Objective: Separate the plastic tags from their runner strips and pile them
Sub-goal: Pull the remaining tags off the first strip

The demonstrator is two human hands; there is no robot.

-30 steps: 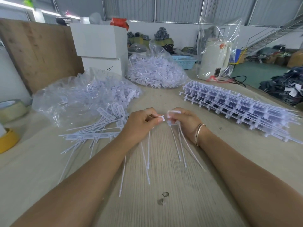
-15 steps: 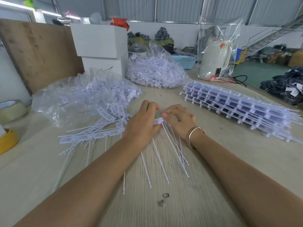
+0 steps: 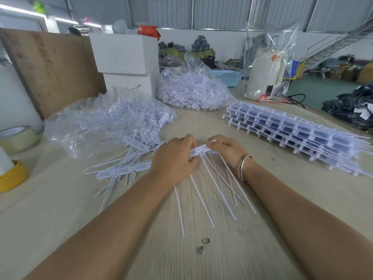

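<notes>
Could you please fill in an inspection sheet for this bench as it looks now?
Surface: pale wood-grain table, two small specks near the front.
Job's things: tag strip between both hands; loose tags left; stacked strips right; bagged tags behind.
Clutter: tape rolls, white boxes, bagged appliance.
Grips: left hand and right hand pinch the strip.
Cables: black cord by the appliance.
Surroundings: warehouse, stairs, dark bundles.

Pale wooden table (image 3: 262,249) bears loose tags (image 3: 125,170), stacked runner strips (image 3: 302,136), seemingly tape rolls (image 3: 16,138).
</notes>
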